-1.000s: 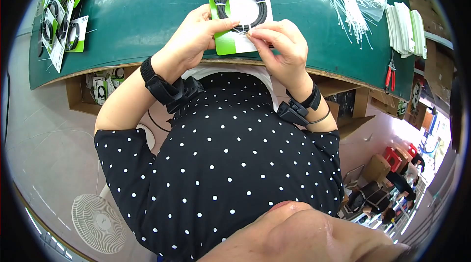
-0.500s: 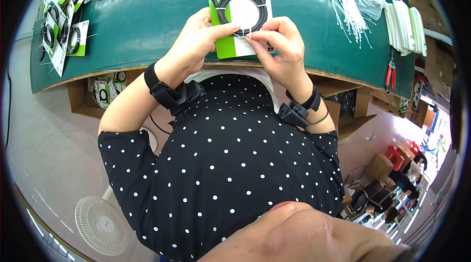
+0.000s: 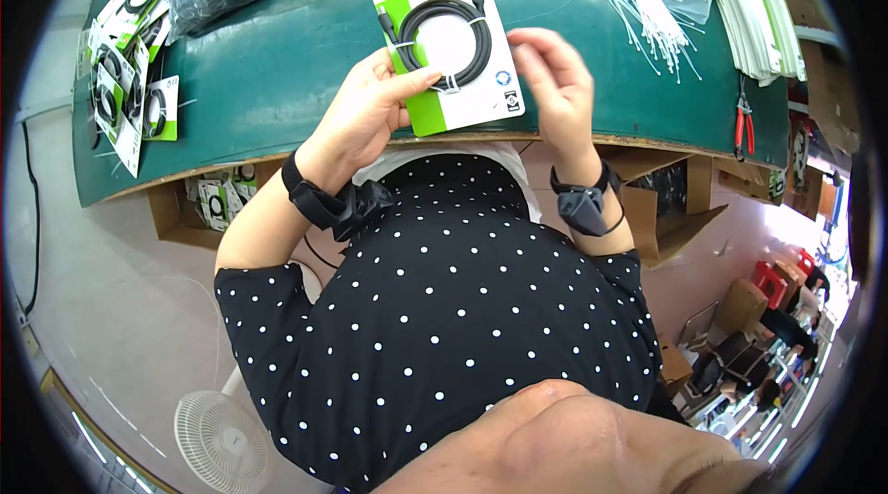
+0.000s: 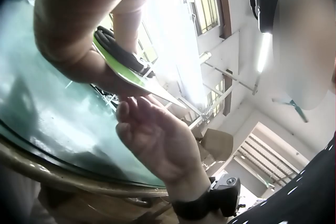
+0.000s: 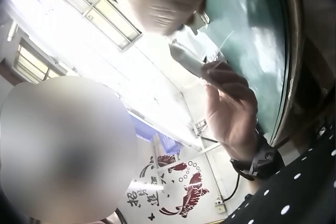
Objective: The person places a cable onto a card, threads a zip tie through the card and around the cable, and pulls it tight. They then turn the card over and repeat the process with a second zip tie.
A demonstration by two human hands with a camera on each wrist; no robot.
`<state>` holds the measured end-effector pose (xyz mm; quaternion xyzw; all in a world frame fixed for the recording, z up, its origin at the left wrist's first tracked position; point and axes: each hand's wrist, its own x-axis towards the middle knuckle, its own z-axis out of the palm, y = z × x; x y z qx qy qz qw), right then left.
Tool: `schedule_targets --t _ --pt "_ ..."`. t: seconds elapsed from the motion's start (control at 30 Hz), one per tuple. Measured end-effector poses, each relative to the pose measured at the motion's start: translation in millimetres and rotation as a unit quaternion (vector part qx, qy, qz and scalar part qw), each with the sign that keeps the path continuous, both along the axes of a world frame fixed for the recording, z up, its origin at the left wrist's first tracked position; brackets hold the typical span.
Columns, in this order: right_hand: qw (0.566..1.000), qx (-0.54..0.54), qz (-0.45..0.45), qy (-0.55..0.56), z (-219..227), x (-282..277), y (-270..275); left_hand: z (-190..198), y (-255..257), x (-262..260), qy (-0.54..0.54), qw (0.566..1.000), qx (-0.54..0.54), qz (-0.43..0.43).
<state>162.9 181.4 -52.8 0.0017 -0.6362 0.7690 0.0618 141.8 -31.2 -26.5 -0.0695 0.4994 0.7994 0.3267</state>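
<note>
Released from the card's lower edge since the earlier frame: right hand [image 3: 553,78], fingers loosely spread, holding nothing.

Gripped by the left hand [image 3: 365,110] alone, thumb laid across the face to steady it: green-and-white backing card [image 3: 444,36] with its coiled black cable [image 3: 442,30], raised and tilted just above the green table [image 3: 268,50], near its front edge. Kept within reach at the far right: loose white cable ties [image 3: 652,4] and red pliers [image 3: 741,121]. Stacked at the far left: finished cards [image 3: 129,96].
</note>
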Motion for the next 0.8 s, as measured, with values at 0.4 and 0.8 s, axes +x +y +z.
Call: schedule_targets --t 0.4,0.8 --pt "0.962 0.186 0.148 0.136 -18 6 -2 -1 -4 -2 -0.037 0.998 0.05 -0.026" --pt "0.931 0.265 0.097 0.233 -12 1 0 14 -8 -1 -0.064 0.992 0.104 -0.022"
